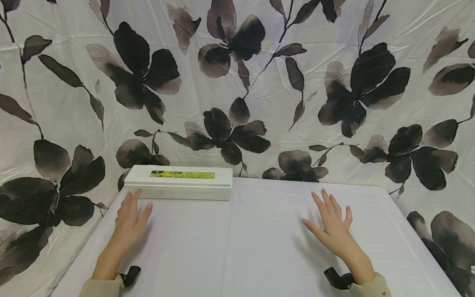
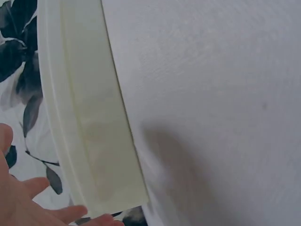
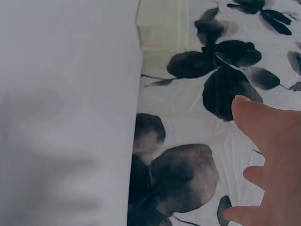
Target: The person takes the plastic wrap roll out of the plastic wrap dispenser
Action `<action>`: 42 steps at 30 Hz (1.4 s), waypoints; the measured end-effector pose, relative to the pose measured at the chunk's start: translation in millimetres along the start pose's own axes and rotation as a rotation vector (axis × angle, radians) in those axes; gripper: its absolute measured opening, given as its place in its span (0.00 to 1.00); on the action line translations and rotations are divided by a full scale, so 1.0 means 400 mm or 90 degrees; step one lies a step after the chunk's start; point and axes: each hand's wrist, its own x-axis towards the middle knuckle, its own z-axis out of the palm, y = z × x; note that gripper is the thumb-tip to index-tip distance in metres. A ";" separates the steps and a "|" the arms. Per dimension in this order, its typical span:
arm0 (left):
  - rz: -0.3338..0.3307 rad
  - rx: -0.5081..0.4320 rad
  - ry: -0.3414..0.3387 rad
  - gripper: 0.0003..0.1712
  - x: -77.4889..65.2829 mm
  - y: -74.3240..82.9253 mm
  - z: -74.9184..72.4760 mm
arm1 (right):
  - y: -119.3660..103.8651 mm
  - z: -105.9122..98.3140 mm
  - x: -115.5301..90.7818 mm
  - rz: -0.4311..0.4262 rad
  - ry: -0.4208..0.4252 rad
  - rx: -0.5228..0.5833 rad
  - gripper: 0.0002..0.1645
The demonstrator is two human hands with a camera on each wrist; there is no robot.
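Observation:
A long white lidded box [image 1: 182, 192] with a yellow-green label [image 1: 182, 175] lies at the back left of the white table. My left hand [image 1: 130, 222] is spread near the box's left front corner, its fingers straight and holding nothing. In the left wrist view, the box's pale side [image 2: 101, 117] runs beside the left hand [image 2: 28, 202]; whether a fingertip touches it I cannot tell. My right hand [image 1: 334, 231] hovers over the right half of the table with fingers spread and nothing in it. The right wrist view also shows that hand [image 3: 277, 160] with its fingers extended.
The white-covered table [image 1: 237, 247] reaches back to a hanging cloth [image 1: 289, 99] with dark flowers. A black strap piece [image 1: 131, 275] sits at the left wrist and another black piece [image 1: 338, 279] at the right. Light sleeves [image 1: 102, 287] cover the forearms.

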 end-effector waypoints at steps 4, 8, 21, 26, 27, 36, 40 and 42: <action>-0.025 -0.043 -0.002 0.43 0.009 -0.009 0.013 | -0.010 0.020 0.023 0.004 0.019 0.030 0.50; -0.042 -0.074 -0.003 0.45 0.022 -0.014 0.022 | -0.023 0.041 0.048 0.000 0.056 0.066 0.50; -0.170 -0.210 0.017 0.43 0.074 -0.043 0.029 | -0.066 0.100 0.107 -0.020 0.101 0.156 0.47; -0.226 -0.293 0.025 0.43 0.087 -0.056 0.027 | -0.085 0.120 0.124 -0.016 0.099 0.201 0.46; -0.235 -0.311 0.027 0.42 0.090 -0.059 0.027 | -0.088 0.123 0.128 -0.015 0.098 0.212 0.46; -0.258 -0.426 0.055 0.41 0.108 -0.100 0.020 | -0.130 0.157 0.159 -0.007 0.086 0.288 0.45; -0.247 -0.464 0.065 0.40 0.111 -0.110 0.019 | -0.154 0.165 0.174 0.010 0.087 0.335 0.43; -0.241 -0.482 0.071 0.40 0.114 -0.113 0.021 | -0.164 0.169 0.181 0.020 0.087 0.365 0.43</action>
